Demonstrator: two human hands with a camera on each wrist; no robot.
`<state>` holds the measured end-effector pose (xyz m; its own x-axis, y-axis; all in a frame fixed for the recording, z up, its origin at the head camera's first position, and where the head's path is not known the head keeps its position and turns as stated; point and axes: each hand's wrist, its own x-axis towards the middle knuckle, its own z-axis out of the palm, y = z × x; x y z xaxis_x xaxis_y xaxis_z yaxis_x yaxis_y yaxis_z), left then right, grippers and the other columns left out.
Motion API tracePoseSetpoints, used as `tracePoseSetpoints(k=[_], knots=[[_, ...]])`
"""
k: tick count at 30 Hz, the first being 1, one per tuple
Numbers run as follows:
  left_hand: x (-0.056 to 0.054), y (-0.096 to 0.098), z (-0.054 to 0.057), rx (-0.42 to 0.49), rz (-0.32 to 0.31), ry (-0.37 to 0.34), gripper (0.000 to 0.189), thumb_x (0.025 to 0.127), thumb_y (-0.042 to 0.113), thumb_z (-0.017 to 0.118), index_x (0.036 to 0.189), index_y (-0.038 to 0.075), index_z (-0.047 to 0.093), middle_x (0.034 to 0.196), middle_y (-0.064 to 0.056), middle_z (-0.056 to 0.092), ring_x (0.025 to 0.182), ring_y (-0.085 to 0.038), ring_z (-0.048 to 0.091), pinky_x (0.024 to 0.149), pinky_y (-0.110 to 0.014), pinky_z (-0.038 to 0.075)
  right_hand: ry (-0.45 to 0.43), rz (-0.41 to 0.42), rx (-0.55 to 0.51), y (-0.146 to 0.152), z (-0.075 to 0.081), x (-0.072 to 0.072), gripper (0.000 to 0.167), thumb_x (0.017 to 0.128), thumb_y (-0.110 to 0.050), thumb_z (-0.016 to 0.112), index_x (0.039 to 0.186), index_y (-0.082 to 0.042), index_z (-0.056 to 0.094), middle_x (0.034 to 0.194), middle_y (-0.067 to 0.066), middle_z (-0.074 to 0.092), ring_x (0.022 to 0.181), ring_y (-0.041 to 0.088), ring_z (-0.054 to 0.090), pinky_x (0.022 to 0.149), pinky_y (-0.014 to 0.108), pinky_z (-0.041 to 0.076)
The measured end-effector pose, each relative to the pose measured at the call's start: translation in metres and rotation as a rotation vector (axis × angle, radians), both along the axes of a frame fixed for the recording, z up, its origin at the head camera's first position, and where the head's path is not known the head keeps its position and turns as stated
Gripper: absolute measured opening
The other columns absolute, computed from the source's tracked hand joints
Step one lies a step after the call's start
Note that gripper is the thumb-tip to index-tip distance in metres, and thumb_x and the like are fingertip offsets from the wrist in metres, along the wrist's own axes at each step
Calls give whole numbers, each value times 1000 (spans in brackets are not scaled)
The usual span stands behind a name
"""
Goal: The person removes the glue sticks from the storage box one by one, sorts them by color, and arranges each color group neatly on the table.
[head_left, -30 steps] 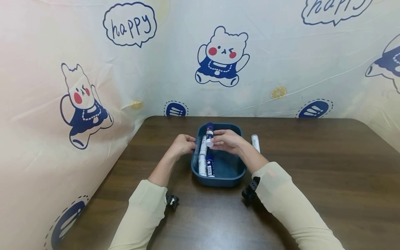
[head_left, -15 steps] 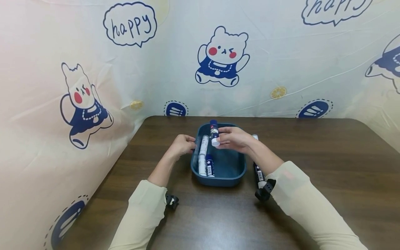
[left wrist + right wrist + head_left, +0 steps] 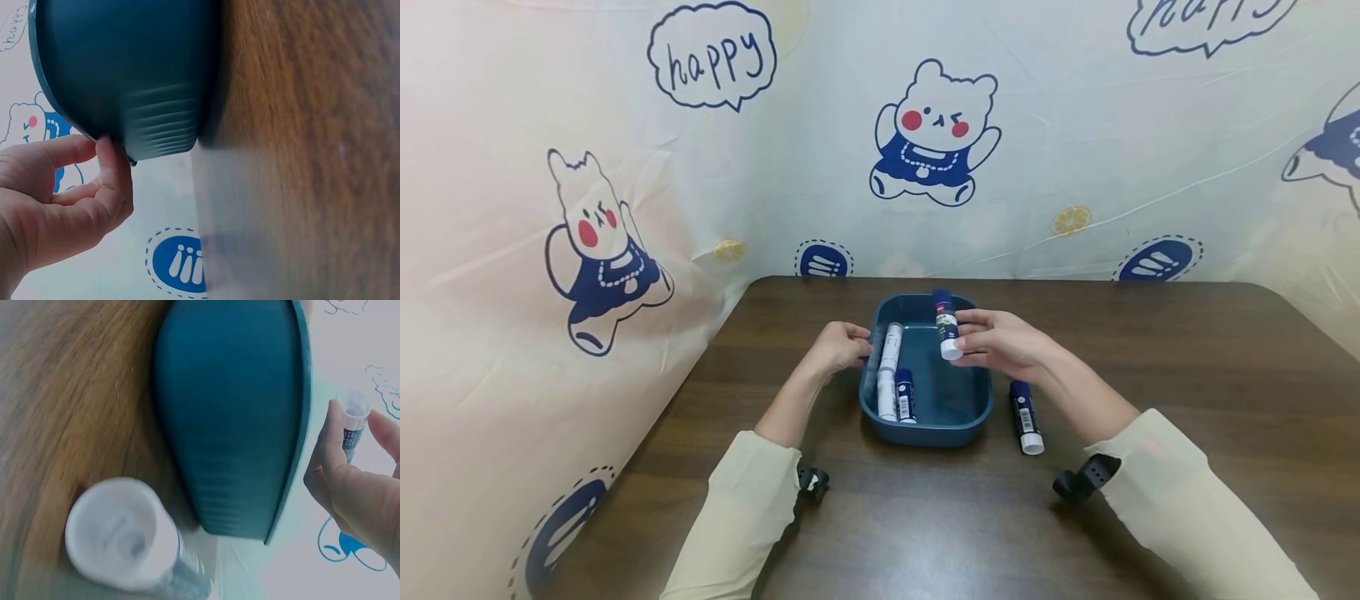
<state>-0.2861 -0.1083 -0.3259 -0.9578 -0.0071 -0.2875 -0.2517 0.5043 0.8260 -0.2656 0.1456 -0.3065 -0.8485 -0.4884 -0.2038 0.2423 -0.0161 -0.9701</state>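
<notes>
My right hand (image 3: 1003,346) pinches a dark blue glue stick (image 3: 947,325) with a white base, held tilted above the right side of a blue plastic basket (image 3: 925,436). The right wrist view shows the white end of that glue stick (image 3: 354,412) between thumb and fingers. My left hand (image 3: 838,348) pinches the basket's left rim; in the left wrist view, thumb and fingertips meet at the edge of the basket (image 3: 156,62). Inside along the left wall lie two white glue sticks (image 3: 891,347) end to end. Beside the nearer one is a dark blue glue stick (image 3: 906,397).
Another dark blue glue stick (image 3: 1026,418) lies on the brown wooden table (image 3: 895,517), right of the basket. Its white end (image 3: 115,534) looms close in the right wrist view. A printed cloth (image 3: 820,167) hangs behind the table.
My right hand has carried its glue stick rightward across the basket. The dark blue glue stick on the table has come into view, while the white one there is now hidden. The left hand stays put.
</notes>
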Motion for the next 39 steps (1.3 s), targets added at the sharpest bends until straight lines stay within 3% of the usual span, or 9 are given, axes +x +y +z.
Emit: tracePoseSetpoints(k=[11,28,39], knots=[[-1,-2,-1,-6,-12,2,32,92,9,55,122,1,54,116,-17,55,98,-31,59,93,-43,44,49,0,46,39,3,20,70,87,0,56,144,1,13,135,24,29,107,28,48,92,38,44],[-3,0,-2,-14,-12,-9,31,92,8,54,122,0,54,116,-17,55,98,-32,58,96,-46,40,50,26,106,84,-22,50,73,88,-4,57,141,8,10,124,23,37,98,21,55,89,37,47],[-3,0,-2,-10,-13,-8,32,92,8,54,123,0,53,118,-17,54,99,-32,58,96,-45,41,20,11,158,108,-28,64,76,88,-5,58,141,10,6,126,25,37,100,23,55,88,38,47]])
